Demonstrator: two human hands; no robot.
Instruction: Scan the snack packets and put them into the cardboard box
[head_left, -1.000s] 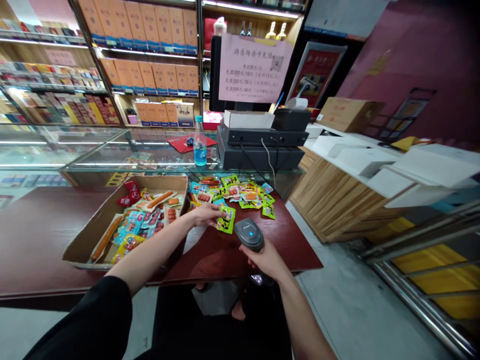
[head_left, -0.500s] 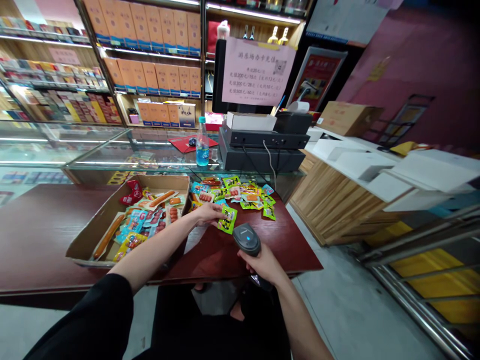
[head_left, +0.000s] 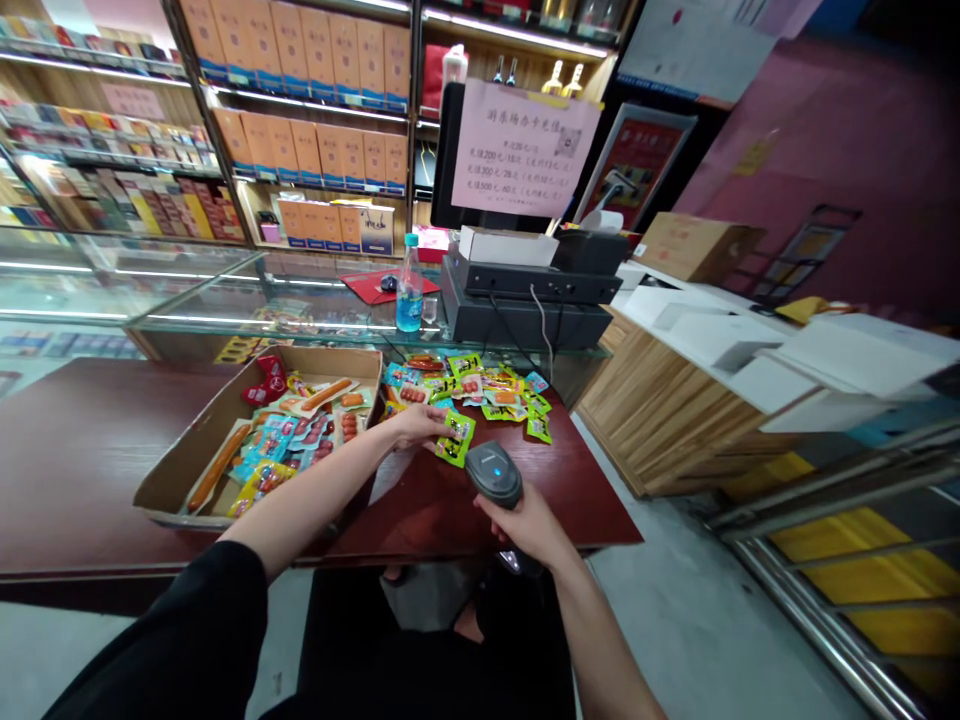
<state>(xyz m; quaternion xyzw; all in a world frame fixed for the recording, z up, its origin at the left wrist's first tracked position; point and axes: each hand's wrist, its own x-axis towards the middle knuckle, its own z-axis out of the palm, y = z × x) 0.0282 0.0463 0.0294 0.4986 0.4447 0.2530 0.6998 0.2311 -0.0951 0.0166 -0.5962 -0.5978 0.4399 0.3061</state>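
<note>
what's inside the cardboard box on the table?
Inside the cardboard box: a long wrapped sausage along the left side, blue packets, a yellow packet, a red item at the back left. The left forearm covers the near-right part; anything beneath the top layer is hidden.

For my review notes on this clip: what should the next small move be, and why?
Probably to aim the scanner squarely at the green packet: the right hand grips the scanner, and the left hand holds the packet by its edge just beyond it.
</note>
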